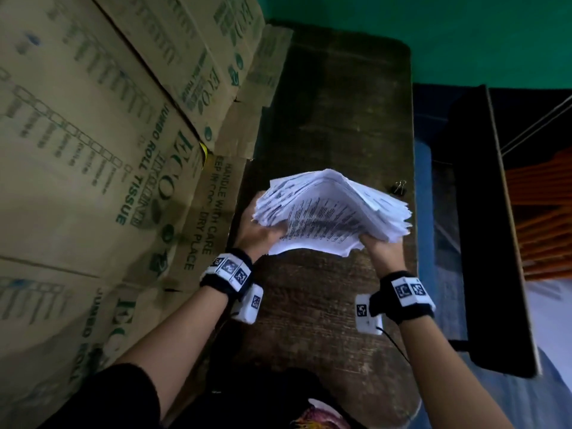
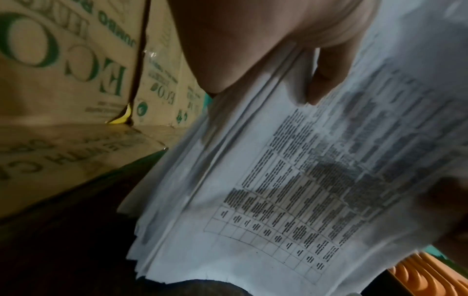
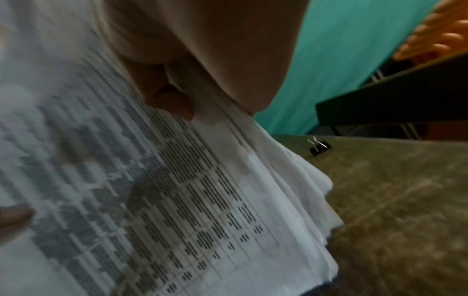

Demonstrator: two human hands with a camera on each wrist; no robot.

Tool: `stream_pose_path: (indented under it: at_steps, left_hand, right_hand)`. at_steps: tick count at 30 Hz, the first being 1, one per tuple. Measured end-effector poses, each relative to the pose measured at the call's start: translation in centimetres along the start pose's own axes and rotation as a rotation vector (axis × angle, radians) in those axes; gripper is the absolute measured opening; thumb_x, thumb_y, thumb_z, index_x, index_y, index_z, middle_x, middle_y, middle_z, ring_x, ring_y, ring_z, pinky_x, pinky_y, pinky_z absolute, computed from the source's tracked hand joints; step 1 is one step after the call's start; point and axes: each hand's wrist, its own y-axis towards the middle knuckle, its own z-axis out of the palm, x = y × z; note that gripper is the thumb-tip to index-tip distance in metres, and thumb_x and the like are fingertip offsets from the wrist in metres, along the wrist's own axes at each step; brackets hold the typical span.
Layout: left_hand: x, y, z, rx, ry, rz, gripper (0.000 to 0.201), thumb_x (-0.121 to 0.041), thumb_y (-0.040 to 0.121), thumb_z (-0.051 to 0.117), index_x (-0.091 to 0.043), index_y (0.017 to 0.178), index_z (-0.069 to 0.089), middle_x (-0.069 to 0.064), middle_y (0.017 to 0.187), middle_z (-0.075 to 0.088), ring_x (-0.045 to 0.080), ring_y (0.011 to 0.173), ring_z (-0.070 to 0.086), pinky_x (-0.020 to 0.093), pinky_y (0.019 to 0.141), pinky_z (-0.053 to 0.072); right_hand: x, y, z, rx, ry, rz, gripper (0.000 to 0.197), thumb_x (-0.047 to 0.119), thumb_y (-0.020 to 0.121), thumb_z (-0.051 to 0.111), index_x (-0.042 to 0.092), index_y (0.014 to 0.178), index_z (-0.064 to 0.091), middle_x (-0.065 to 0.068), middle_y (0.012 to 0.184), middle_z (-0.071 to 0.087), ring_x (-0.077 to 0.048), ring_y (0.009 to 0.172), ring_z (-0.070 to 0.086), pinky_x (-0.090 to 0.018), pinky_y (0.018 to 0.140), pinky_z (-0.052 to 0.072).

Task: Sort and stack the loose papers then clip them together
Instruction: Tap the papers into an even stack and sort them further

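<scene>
A thick stack of printed white papers [image 1: 331, 209] is held up above the dark wooden table [image 1: 328, 305], arched upward in the middle with uneven edges. My left hand [image 1: 263, 233] grips its left side, thumb on the printed sheet [image 2: 291, 190]. On the other side my right hand [image 1: 379, 243] grips the right edge of the stack [image 3: 202, 200]. A black binder clip [image 1: 400, 187] lies on the table near its right edge, beyond the papers; the right wrist view shows the clip [image 3: 319, 147] too.
Brown cardboard boxes [image 1: 108, 150] printed with green lettering stand along the table's left side. A green wall [image 1: 433, 32] is behind. To the right sit a dark shelf [image 1: 483, 243] and orange items [image 1: 544, 218].
</scene>
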Motion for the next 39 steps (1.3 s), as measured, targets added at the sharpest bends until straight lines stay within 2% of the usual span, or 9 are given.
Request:
stream_pose_path:
  at_steps: [7, 11, 14, 16, 22, 28, 31, 35, 39]
  left_hand:
    - [-2.7, 0.7, 1.4, -0.228, -0.061, 0.097, 0.03, 0.006, 0.076, 0.064, -0.003, 0.104, 0.059, -0.008, 0.091, 0.065, -0.004, 0.082, 0.063, 0.012, 0.07, 0.049]
    - [-1.8, -1.4, 0.2, -0.197, 0.049, 0.099, 0.025, -0.004, 0.075, 0.07, -0.007, 0.094, 0.056, -0.011, 0.076, 0.054, -0.011, 0.064, 0.054, 0.007, 0.058, 0.043]
    - [0.3, -2.8, 0.2, -0.018, 0.055, -0.064, 0.055, -0.008, 0.077, 0.075, -0.011, 0.125, 0.048, -0.014, 0.107, 0.05, -0.016, 0.095, 0.046, -0.011, 0.072, 0.03]
    - [0.7, -2.4, -0.1, -0.025, 0.033, -0.112, 0.062, -0.014, 0.074, 0.079, -0.001, 0.128, 0.05, -0.006, 0.114, 0.05, -0.004, 0.1, 0.048, -0.01, 0.073, 0.031]
    - [0.5, -0.1, -3.0, -0.038, -0.312, -0.131, 0.089, -0.027, 0.045, 0.095, 0.003, 0.119, 0.057, 0.012, 0.12, 0.066, 0.025, 0.111, 0.063, 0.049, 0.097, 0.05]
    - [-1.3, 0.8, -4.3, 0.174, 0.191, 0.058, 0.087, -0.013, 0.056, 0.09, -0.036, 0.127, 0.045, -0.01, 0.133, 0.051, 0.005, 0.124, 0.045, 0.023, 0.1, 0.039]
    - [-0.4, 0.8, -2.7, 0.418, 0.235, -0.008, 0.061, -0.018, 0.059, 0.089, -0.024, 0.114, 0.063, -0.008, 0.111, 0.067, -0.006, 0.099, 0.06, 0.025, 0.088, 0.046]
    - [2.0, 0.5, -1.6, 0.332, 0.175, -0.128, 0.029, -0.003, 0.064, 0.084, -0.029, 0.068, 0.07, -0.021, 0.066, 0.066, -0.01, 0.066, 0.059, 0.026, 0.074, 0.047]
    - [3.8, 0.7, -3.3, 0.258, 0.185, -0.221, 0.028, -0.011, 0.062, 0.086, -0.016, 0.084, 0.069, -0.005, 0.084, 0.071, 0.012, 0.081, 0.065, 0.038, 0.085, 0.051]
  right_hand:
    - [1.0, 1.3, 0.8, -0.104, 0.037, 0.005, 0.003, -0.011, 0.083, 0.059, -0.011, 0.081, 0.059, -0.019, 0.076, 0.065, -0.006, 0.069, 0.057, -0.032, 0.068, 0.049]
    - [1.0, -1.4, -1.1, -0.049, 0.048, 0.014, 0.032, -0.005, 0.075, 0.067, 0.022, 0.092, 0.059, -0.001, 0.092, 0.064, 0.009, 0.077, 0.06, -0.011, 0.069, 0.05]
    - [-0.2, -2.8, -0.9, 0.011, -0.024, 0.157, 0.032, -0.007, 0.081, 0.068, 0.014, 0.103, 0.059, -0.002, 0.106, 0.06, -0.009, 0.095, 0.06, 0.004, 0.069, 0.04]
    - [0.3, -2.4, -0.5, -0.006, -0.035, 0.124, 0.027, -0.002, 0.081, 0.069, 0.009, 0.105, 0.06, 0.007, 0.1, 0.06, 0.006, 0.082, 0.059, 0.007, 0.067, 0.037]
    - [3.8, 1.4, -2.3, 0.032, 0.117, -0.034, 0.028, -0.014, 0.061, 0.08, 0.008, 0.073, 0.067, 0.018, 0.062, 0.07, 0.007, 0.058, 0.061, -0.013, 0.056, 0.05]
    - [4.7, 3.3, -2.6, 0.397, -0.196, -0.102, 0.025, -0.007, 0.062, 0.084, 0.013, 0.069, 0.071, 0.025, 0.048, 0.054, 0.012, 0.05, 0.046, -0.011, 0.048, 0.037]
    - [3.9, 3.7, -1.3, 0.511, -0.369, -0.103, 0.024, 0.004, 0.062, 0.087, 0.024, 0.066, 0.073, 0.019, 0.058, 0.064, 0.01, 0.057, 0.052, -0.018, 0.056, 0.044]
    - [1.6, 3.4, -0.9, 0.483, -0.564, -0.065, 0.032, 0.036, 0.062, 0.084, 0.029, 0.09, 0.072, 0.007, 0.083, 0.074, -0.011, 0.08, 0.067, -0.036, 0.074, 0.055]
    - [-0.8, 2.6, -3.7, 0.453, -1.039, 0.067, 0.059, 0.042, 0.059, 0.086, 0.024, 0.111, 0.065, -0.003, 0.105, 0.07, -0.025, 0.097, 0.064, -0.031, 0.075, 0.045]
